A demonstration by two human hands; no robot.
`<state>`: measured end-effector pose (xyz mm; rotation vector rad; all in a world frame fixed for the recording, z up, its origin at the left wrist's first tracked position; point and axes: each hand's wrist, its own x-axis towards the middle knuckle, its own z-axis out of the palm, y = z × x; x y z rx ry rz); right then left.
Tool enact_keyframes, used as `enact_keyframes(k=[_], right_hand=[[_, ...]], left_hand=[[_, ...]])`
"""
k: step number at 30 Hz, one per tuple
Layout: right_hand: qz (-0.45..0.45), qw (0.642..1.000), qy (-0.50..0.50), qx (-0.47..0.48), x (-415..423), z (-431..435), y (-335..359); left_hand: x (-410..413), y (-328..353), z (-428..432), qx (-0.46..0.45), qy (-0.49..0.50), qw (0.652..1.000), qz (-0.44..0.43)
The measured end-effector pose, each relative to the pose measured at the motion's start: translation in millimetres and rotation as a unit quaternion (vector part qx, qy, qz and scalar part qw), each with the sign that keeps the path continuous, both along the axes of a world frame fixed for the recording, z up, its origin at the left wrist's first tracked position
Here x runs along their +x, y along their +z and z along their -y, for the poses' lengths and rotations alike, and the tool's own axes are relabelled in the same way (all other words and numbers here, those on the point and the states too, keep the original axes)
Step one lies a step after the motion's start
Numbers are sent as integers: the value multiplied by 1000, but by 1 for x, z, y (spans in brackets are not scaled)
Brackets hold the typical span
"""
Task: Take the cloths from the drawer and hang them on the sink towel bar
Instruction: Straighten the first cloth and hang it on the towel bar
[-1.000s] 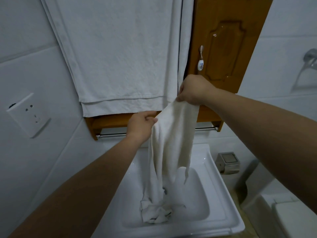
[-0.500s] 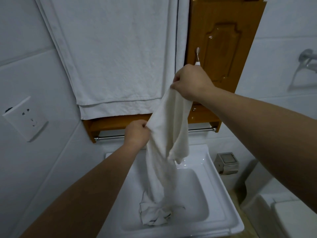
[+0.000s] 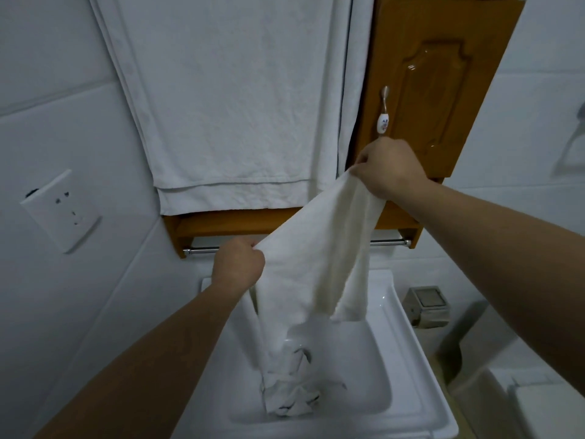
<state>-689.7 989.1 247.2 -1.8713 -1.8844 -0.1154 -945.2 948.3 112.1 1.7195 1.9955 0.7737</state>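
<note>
A white cloth (image 3: 311, 258) is stretched between both hands above the sink (image 3: 408, 359). My left hand (image 3: 238, 264) grips its lower left corner in front of the chrome towel bar (image 3: 387, 243). My right hand (image 3: 386, 167) pinches the upper right corner, in front of the wooden cabinet door. The cloth's lower end trails down into the basin, where it lies crumpled (image 3: 289, 394). The middle of the bar is hidden behind the cloth and my left hand.
A large white towel (image 3: 234, 99) hangs on the wall above the bar. The wooden cabinet (image 3: 443, 74) has a knob handle (image 3: 383, 112). A wall socket (image 3: 60, 210) is at left. A metal holder (image 3: 427, 307) and a toilet tank (image 3: 550, 410) sit at right.
The hands have drawn apart, spreading the cloth wider. My right hand has dropped lower on the cabinet door and shifted right; my left hand stays at the bar.
</note>
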Motion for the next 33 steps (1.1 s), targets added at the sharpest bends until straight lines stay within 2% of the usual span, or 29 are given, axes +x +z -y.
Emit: enact_keyframes(k=[3,5,10,14,16,23,26,33], right_hand=[[0,999,-14,-51,-12,4,-21],[-17,996,11,-91,-25,10,-35],[-88,961,148,-217,-64,26,-61],[-143,926,209,-279,-85,24,-72],[-158,923,223,-271,-91,24,-77],[-122,940,215,-236,-92,25,-74],[-130,945,206,-220,-86,19,-67],[-102,962,186,-172,-77,14,-62]], left_hand=[[-9,5,-5,26,47,998,12],[-8,12,-8,59,59,996,19],[9,30,-6,102,13,995,-6],[19,30,-2,134,-27,990,-36],[22,27,1,149,-49,987,-40],[12,15,4,184,-105,975,-70],[5,5,-2,162,-128,975,-84],[1,-3,-4,130,-60,985,-97]])
